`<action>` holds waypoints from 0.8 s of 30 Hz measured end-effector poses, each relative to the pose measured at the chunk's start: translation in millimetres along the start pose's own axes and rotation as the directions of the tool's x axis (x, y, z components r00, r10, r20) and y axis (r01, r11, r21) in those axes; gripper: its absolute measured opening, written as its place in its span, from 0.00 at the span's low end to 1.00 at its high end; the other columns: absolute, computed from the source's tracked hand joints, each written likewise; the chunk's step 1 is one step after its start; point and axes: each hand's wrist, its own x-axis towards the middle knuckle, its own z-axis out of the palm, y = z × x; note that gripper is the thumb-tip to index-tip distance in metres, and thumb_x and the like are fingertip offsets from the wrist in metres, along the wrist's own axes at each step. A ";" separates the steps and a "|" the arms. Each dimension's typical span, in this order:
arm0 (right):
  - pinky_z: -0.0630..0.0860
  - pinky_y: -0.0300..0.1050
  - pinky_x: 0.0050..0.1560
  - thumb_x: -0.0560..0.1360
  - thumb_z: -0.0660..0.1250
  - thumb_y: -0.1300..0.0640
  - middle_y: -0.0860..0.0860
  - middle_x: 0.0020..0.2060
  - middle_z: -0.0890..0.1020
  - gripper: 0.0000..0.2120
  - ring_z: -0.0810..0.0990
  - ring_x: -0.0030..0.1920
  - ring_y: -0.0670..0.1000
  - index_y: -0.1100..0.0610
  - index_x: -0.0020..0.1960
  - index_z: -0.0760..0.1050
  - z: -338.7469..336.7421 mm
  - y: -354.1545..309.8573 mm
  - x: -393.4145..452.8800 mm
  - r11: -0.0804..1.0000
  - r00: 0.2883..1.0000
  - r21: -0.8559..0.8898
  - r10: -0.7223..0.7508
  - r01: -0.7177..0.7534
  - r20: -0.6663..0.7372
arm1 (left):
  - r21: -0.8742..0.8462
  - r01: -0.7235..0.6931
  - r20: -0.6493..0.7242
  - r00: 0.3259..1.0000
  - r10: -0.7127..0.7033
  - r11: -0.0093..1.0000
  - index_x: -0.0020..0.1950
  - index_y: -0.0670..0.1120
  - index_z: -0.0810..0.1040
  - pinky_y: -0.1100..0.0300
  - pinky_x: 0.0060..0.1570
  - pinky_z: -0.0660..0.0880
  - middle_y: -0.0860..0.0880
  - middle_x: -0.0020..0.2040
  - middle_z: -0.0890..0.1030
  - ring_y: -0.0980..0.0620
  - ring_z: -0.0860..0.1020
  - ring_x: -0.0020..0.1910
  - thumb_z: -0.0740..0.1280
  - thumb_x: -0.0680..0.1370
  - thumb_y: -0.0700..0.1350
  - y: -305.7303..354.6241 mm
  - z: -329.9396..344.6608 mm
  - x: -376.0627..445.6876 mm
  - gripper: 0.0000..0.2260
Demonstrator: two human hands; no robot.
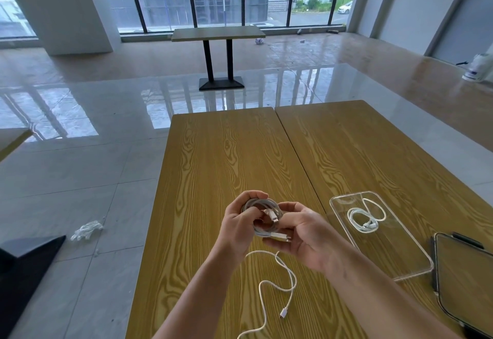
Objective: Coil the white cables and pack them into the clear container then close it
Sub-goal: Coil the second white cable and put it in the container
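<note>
Hands, left (238, 225) and right (306, 240), each grip clenched round coiled white cable (262, 217) above table (213, 152)

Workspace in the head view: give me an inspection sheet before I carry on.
Surface: two wood-grain tables pushed together.
Job's things: clear container open on the right table, one coiled white cable inside; dark-rimmed lid beside it.
Clutter: nothing seen on the tables.
Hands: left hand and right hand both grip a cable coil.
Cables: loose white cable trails uncoiled on the left table.
Surroundings: tiled floor, crumpled plastic, another table, windows.
</note>
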 end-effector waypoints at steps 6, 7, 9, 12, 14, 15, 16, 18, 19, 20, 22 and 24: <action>0.84 0.50 0.47 0.76 0.63 0.72 0.64 0.48 0.85 0.15 0.85 0.47 0.58 0.61 0.60 0.74 -0.5 4.7 -8.7 0.993 0.994 -0.045 -0.105 0.105 0.007 | -0.017 0.001 -0.176 0.984 -0.004 1.000 0.49 0.42 0.81 0.54 0.39 0.79 0.40 0.41 0.84 0.45 0.83 0.40 0.58 0.76 0.28 -1.4 4.7 -2.0 0.15; 0.83 0.49 0.47 0.76 0.65 0.72 0.64 0.50 0.84 0.16 0.86 0.47 0.57 0.59 0.60 0.74 -0.5 6.4 -9.9 0.990 0.993 -0.071 -0.121 0.121 0.005 | -0.031 0.009 -0.204 0.979 -0.015 0.999 0.48 0.43 0.82 0.53 0.40 0.80 0.40 0.42 0.85 0.44 0.83 0.41 0.58 0.76 0.29 -2.4 5.0 -1.8 0.15; 0.83 0.45 0.46 0.75 0.68 0.71 0.63 0.51 0.84 0.16 0.86 0.48 0.55 0.57 0.59 0.76 0.0 8.8 -11.8 0.980 0.987 -0.124 -0.161 0.158 -0.013 | -0.044 0.014 -0.251 0.968 -0.025 0.999 0.48 0.44 0.82 0.52 0.42 0.80 0.42 0.42 0.85 0.44 0.84 0.42 0.59 0.75 0.29 -3.6 5.6 -0.2 0.16; 0.83 0.44 0.44 0.75 0.70 0.70 0.63 0.49 0.84 0.14 0.87 0.46 0.54 0.56 0.56 0.77 -0.2 10.2 -12.1 0.956 0.972 -0.200 -0.229 0.213 -0.059 | -0.085 0.037 -0.262 0.963 -0.059 0.996 0.49 0.43 0.82 0.50 0.44 0.80 0.42 0.42 0.85 0.43 0.83 0.43 0.59 0.75 0.29 -2.6 8.6 0.7 0.15; 0.83 0.45 0.45 0.75 0.70 0.70 0.61 0.46 0.86 0.13 0.87 0.45 0.54 0.57 0.55 0.77 -1.5 11.0 -10.3 0.934 0.960 -0.258 -0.273 0.248 -0.068 | -0.146 0.061 -0.259 0.961 -0.098 0.987 0.50 0.41 0.81 0.50 0.44 0.80 0.41 0.42 0.84 0.43 0.82 0.42 0.60 0.75 0.29 -0.7 10.0 1.0 0.13; 0.83 0.45 0.46 0.75 0.70 0.70 0.60 0.44 0.86 0.12 0.87 0.45 0.54 0.57 0.55 0.77 -2.5 11.6 -9.2 0.920 0.954 -0.289 -0.294 0.265 -0.063 | -0.175 0.075 -0.257 0.959 -0.119 0.982 0.50 0.41 0.81 0.50 0.43 0.80 0.41 0.42 0.84 0.43 0.82 0.42 0.60 0.75 0.29 0.4 10.6 1.3 0.13; 0.83 0.47 0.47 0.75 0.70 0.70 0.59 0.42 0.86 0.12 0.87 0.45 0.54 0.58 0.55 0.77 -3.6 12.0 -8.2 0.903 0.948 -0.324 -0.314 0.281 -0.055 | -0.204 0.089 -0.250 0.958 -0.139 0.975 0.50 0.40 0.81 0.50 0.42 0.80 0.40 0.42 0.84 0.42 0.82 0.42 0.60 0.75 0.29 1.9 11.1 1.5 0.12; 0.84 0.50 0.50 0.76 0.70 0.69 0.59 0.42 0.87 0.10 0.87 0.45 0.55 0.57 0.54 0.77 -5.4 12.7 -6.8 0.866 0.938 -0.394 -0.346 0.307 -0.032 | -0.260 0.120 -0.219 0.959 -0.180 0.958 0.51 0.39 0.79 0.51 0.40 0.79 0.38 0.44 0.82 0.42 0.81 0.42 0.59 0.75 0.28 4.7 11.0 1.9 0.13; 0.84 0.50 0.50 0.76 0.70 0.68 0.59 0.42 0.87 0.09 0.87 0.45 0.55 0.57 0.53 0.78 -6.3 12.7 -6.3 0.849 0.933 -0.423 -0.360 0.318 -0.021 | -0.281 0.140 -0.195 0.960 -0.199 0.950 0.52 0.38 0.78 0.52 0.39 0.79 0.37 0.44 0.82 0.42 0.80 0.41 0.58 0.75 0.27 6.1 10.6 2.1 0.13; 0.84 0.50 0.49 0.77 0.69 0.68 0.58 0.42 0.87 0.08 0.87 0.45 0.55 0.57 0.53 0.78 -7.0 12.8 -5.9 0.832 0.927 -0.446 -0.375 0.330 -0.014 | -0.295 0.161 -0.169 0.961 -0.217 0.942 0.53 0.38 0.78 0.52 0.39 0.79 0.37 0.44 0.82 0.42 0.80 0.41 0.58 0.75 0.27 7.4 9.6 1.9 0.14; 0.84 0.50 0.47 0.77 0.69 0.67 0.59 0.42 0.86 0.07 0.87 0.43 0.55 0.58 0.52 0.78 -8.3 13.2 -5.4 0.800 0.911 -0.484 -0.412 0.356 -0.010 | -0.315 0.192 -0.122 0.963 -0.241 0.929 0.55 0.37 0.78 0.53 0.38 0.80 0.37 0.44 0.82 0.43 0.81 0.40 0.58 0.74 0.26 9.1 7.1 2.4 0.15; 0.85 0.51 0.44 0.76 0.70 0.67 0.58 0.42 0.85 0.07 0.87 0.41 0.56 0.57 0.50 0.78 -9.5 13.9 -5.9 0.775 0.892 -0.505 -0.451 0.380 -0.020 | -0.323 0.208 -0.087 0.965 -0.248 0.923 0.56 0.37 0.77 0.54 0.36 0.80 0.37 0.43 0.82 0.44 0.81 0.38 0.58 0.74 0.26 9.9 4.8 3.3 0.15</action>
